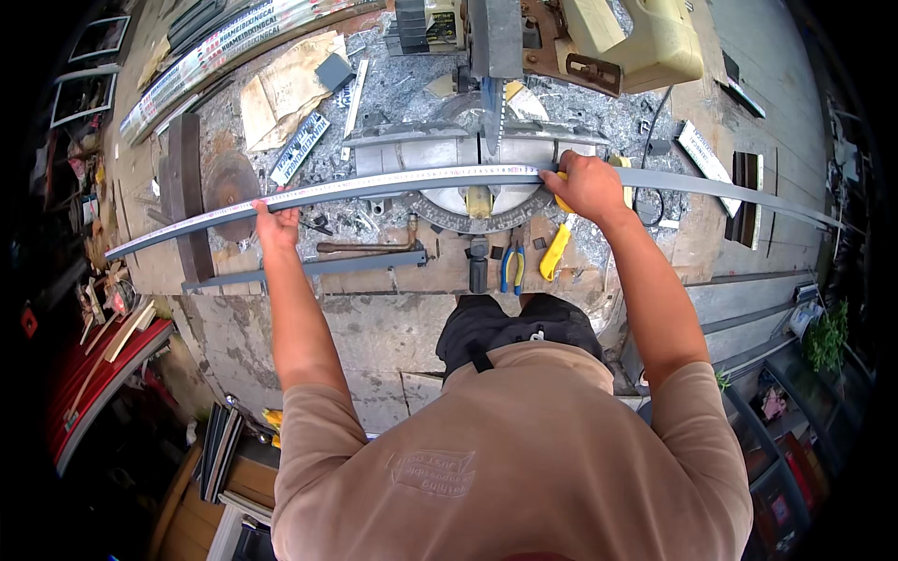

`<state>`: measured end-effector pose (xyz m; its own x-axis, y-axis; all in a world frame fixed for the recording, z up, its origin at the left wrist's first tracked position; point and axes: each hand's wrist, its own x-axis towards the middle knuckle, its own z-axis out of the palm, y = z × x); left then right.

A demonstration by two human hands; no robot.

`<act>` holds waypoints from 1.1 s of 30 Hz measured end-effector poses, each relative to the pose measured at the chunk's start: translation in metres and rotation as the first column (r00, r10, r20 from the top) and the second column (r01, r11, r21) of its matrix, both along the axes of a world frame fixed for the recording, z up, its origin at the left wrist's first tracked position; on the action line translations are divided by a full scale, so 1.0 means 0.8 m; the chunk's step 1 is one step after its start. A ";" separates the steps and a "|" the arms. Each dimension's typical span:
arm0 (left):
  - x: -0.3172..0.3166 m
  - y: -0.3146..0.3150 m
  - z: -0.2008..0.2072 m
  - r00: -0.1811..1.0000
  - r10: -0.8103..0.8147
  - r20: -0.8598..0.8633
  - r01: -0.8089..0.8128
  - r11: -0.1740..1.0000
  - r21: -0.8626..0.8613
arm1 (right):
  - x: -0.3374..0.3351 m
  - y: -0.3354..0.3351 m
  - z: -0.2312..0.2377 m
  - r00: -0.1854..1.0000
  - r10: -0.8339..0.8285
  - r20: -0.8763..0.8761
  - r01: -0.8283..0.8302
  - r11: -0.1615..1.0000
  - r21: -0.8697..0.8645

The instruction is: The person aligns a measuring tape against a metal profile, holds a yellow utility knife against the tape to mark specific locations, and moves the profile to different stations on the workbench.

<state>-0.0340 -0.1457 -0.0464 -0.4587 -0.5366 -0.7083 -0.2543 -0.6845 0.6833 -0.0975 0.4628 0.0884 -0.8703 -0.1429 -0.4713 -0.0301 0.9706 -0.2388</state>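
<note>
A long grey profile [730, 190] lies crosswise over the base of a mitre saw [440, 150] and runs out past both sides of it. Along its left half stretches the white blade of a tape measure [402, 178]. My right hand [589, 184] is closed around the tape's yellow case, against the profile just right of the saw's middle; the fingers partly cover the case. My left hand [278, 227] pinches the profile and tape blade near the round disc, thumb on top and fingers below. Above the profile, the saw blade [493, 117] stands raised.
In front of the saw lie a yellow utility knife [556, 251], pliers [513, 267], a rusty rod tool [365, 247] and a grey strip [327, 266]. A round disc [231, 194] and a dark block [188, 187] sit left. Wrapped profiles [215, 65] are stacked far left; metal chips cover the bench.
</note>
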 end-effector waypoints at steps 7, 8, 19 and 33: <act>-0.004 0.007 0.002 0.998 0.046 0.039 -0.046 0.999 -0.008 | 0.001 0.006 -0.013 0.999 -0.037 0.028 0.035 0.997 0.067; -0.005 0.008 0.002 0.999 0.035 0.038 -0.035 0.999 -0.016 | 0.000 0.006 -0.016 0.999 -0.039 0.028 0.037 0.998 0.060; -0.011 0.000 0.004 0.985 -0.018 0.172 0.027 0.998 -0.049 | -0.005 0.020 -0.035 1.000 -0.006 0.020 0.006 1.000 -0.016; 0.099 0.514 0.124 0.425 -0.844 0.327 0.687 0.065 -0.724 | -0.005 0.024 -0.028 0.995 -0.047 0.086 0.050 0.998 -0.029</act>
